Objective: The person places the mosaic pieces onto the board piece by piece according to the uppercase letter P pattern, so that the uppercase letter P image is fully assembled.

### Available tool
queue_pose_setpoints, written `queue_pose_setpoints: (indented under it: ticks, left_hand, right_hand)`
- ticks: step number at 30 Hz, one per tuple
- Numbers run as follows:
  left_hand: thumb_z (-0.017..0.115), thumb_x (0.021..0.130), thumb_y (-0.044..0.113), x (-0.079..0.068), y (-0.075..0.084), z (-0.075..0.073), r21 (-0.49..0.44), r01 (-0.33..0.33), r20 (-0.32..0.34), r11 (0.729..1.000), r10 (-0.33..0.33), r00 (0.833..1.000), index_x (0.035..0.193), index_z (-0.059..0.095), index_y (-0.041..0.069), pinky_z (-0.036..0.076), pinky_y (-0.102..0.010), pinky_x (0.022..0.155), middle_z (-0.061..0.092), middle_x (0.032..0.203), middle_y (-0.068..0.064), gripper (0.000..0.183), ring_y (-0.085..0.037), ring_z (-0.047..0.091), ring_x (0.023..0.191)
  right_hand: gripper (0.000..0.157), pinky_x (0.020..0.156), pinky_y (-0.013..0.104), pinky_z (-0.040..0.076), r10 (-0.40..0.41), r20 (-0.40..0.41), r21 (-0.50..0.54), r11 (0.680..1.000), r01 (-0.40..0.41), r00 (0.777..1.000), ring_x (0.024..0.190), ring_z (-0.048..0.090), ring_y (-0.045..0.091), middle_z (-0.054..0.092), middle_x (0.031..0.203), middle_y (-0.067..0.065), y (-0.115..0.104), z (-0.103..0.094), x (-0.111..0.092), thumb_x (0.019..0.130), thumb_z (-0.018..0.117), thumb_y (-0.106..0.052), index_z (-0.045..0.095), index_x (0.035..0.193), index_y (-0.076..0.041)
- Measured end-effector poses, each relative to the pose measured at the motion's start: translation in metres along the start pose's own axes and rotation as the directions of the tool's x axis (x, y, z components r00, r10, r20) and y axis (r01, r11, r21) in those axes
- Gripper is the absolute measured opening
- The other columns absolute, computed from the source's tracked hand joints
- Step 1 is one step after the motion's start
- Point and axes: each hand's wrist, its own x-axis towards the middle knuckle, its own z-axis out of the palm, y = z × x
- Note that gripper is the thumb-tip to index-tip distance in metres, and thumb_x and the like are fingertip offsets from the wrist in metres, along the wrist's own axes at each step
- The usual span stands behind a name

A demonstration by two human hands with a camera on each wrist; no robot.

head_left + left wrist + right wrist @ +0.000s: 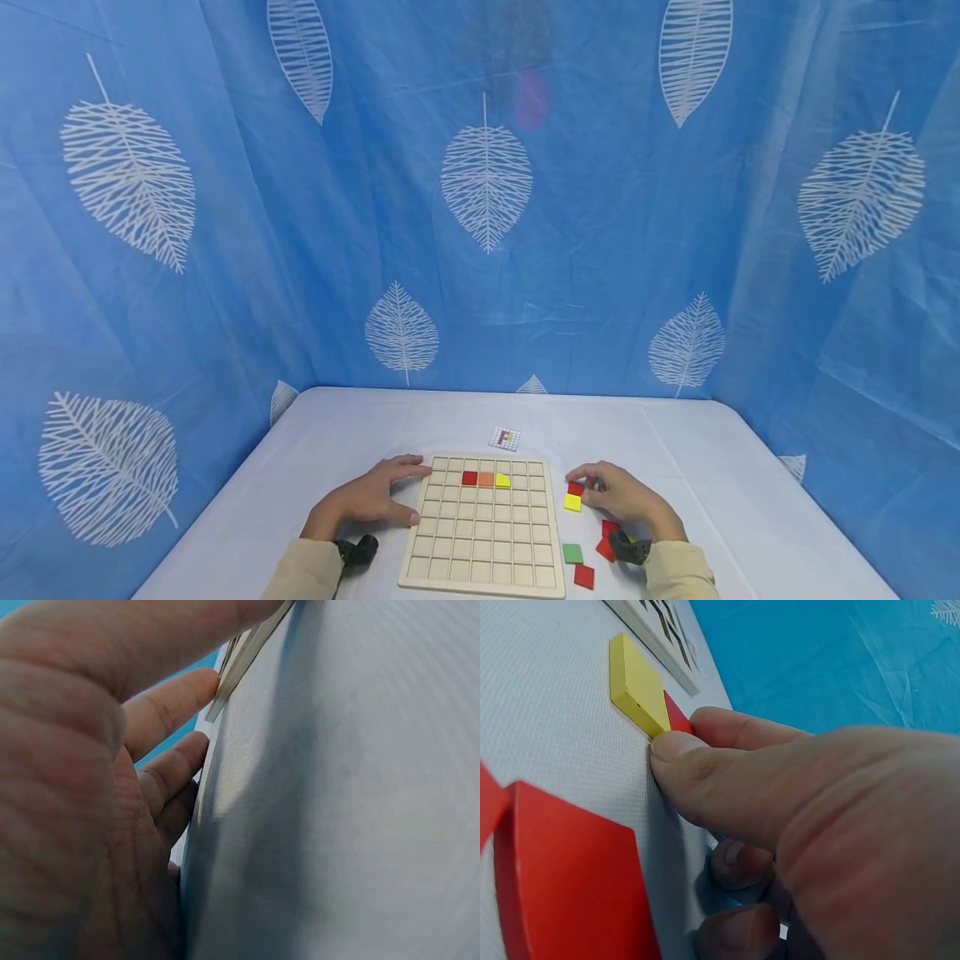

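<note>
A square wooden grid board (483, 529) lies on the table. A red tile (469, 478), an orange tile (486, 479) and a yellow round-cornered tile (502, 481) sit side by side in its second row from the far end. My left hand (371, 496) spreads along the board's left edge, fingertips and thumb at the rim. To the right of the board, my right hand (618, 492) pinches a red tile (676, 714) between thumb and index finger; the fingers partly cover it. Against that tile lies a yellow square tile (573, 503), also seen in the right wrist view.
A small printed pattern card (506, 438) lies beyond the board. Nearer me on the right are a green tile (573, 554), a red tile (584, 576) and more red tiles (606, 550) partly under the right wrist. Blue leaf-patterned curtain (487, 317) surrounds the white table (360, 425).
</note>
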Motion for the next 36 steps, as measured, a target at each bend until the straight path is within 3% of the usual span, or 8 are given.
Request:
queue_pose_setpoints:
  ticks: [14,28,36]
  left_hand:
    - [0.084,0.074,0.047,0.0014,-0.0004,-0.0001,-0.001,0.029,-0.003,1.000,-0.029,1.000,0.146,0.052,0.029,0.017,-0.074,0.115,0.032,0.163,-0.008,0.081,-0.043,0.020,0.152]
    - [0.085,0.075,0.046,-0.0005,0.0005,0.0015,0.003,0.012,-0.006,1.000,-0.012,1.000,0.147,0.053,0.026,0.018,-0.075,0.114,0.033,0.162,-0.008,0.081,-0.044,0.021,0.151]
    - [0.084,0.075,0.047,-0.0008,0.0010,0.0005,0.009,0.014,-0.006,1.000,-0.014,1.000,0.147,0.052,0.026,0.018,-0.075,0.114,0.033,0.162,-0.008,0.082,-0.044,0.021,0.151]
  right_hand:
    - [0.030,0.071,0.034,0.041,0.038,-0.027,-0.041,0.998,-0.039,0.999,0.080,0.049,0.020,0.059,0.094,0.002,-0.0019,0.0023,0.0012,0.089,0.071,-0.005,0.072,0.115,-0.019]
    - [0.027,0.075,0.037,0.042,0.029,-0.015,-0.042,0.999,-0.029,0.999,0.083,0.049,0.019,0.059,0.094,0.001,0.0000,0.0025,0.0006,0.089,0.071,-0.006,0.071,0.114,-0.019]
    - [0.027,0.078,0.038,0.043,0.068,-0.050,-0.040,0.997,-0.070,0.996,0.085,0.050,0.018,0.058,0.094,0.000,-0.0003,0.0037,0.0020,0.088,0.073,-0.007,0.071,0.111,-0.022]
